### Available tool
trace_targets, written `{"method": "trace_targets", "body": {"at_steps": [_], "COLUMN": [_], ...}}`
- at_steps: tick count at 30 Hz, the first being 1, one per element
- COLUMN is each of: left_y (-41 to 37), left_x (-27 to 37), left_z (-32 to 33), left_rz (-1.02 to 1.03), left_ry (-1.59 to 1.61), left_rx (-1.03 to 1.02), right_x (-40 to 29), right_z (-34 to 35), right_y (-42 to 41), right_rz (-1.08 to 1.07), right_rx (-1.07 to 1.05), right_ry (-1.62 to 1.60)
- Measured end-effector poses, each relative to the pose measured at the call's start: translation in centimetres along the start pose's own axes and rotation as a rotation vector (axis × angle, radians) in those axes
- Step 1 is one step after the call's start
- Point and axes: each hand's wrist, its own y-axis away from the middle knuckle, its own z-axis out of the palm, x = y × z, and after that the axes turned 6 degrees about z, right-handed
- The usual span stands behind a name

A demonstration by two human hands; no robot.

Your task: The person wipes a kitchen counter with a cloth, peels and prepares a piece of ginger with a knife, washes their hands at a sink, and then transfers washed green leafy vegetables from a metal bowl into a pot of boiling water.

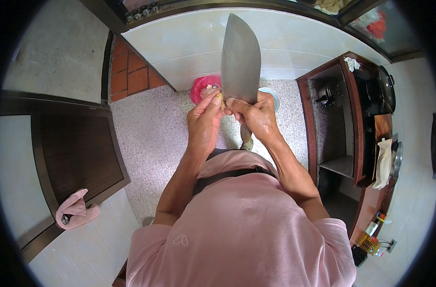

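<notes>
My right hand [253,111] grips a broad cleaver [241,59] where the blade meets the handle, with the blade pointing away from me. Its wooden handle [245,132] shows below the hand. Between the fingers and thumb of my left hand [204,116] is a small yellowish piece of food [222,102], perhaps ginger; the fingers cover much of it. The piece lies close against the lower left edge of the blade. Beyond my left fingertips, lower down, a pink plastic bag [196,91] lines a container with pale scraps inside. Partly behind my right hand stands a light-coloured basin [274,97].
At the right, a brown-framed counter unit [313,143] has open shelves and a gas stove [370,86] bearing a lidded pan [385,89]. An oil bottle [371,245] stands farther back. To the left, a pink towel [78,210] hangs on a dark door [81,150].
</notes>
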Motion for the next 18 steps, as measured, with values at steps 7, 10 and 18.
{"method": "trace_targets", "body": {"at_steps": [7, 10, 18], "left_y": [0.3, 0.3, -0.3], "left_x": [0.4, 0.4, 1.6], "left_z": [0.1, 0.1, -0.3], "left_rz": [-0.010, 0.011, 0.019], "left_ry": [-0.004, 0.018, 0.002], "left_rx": [-0.003, 0.010, 0.046], "right_x": [-0.1, 0.3, 0.4], "right_z": [0.1, 0.0, 1.2], "right_y": [0.0, -0.3, -1.0], "right_rz": [-0.034, -0.003, 0.011], "right_rx": [0.056, 0.059, 0.113], "right_ry": [-0.027, -0.081, -0.140]}}
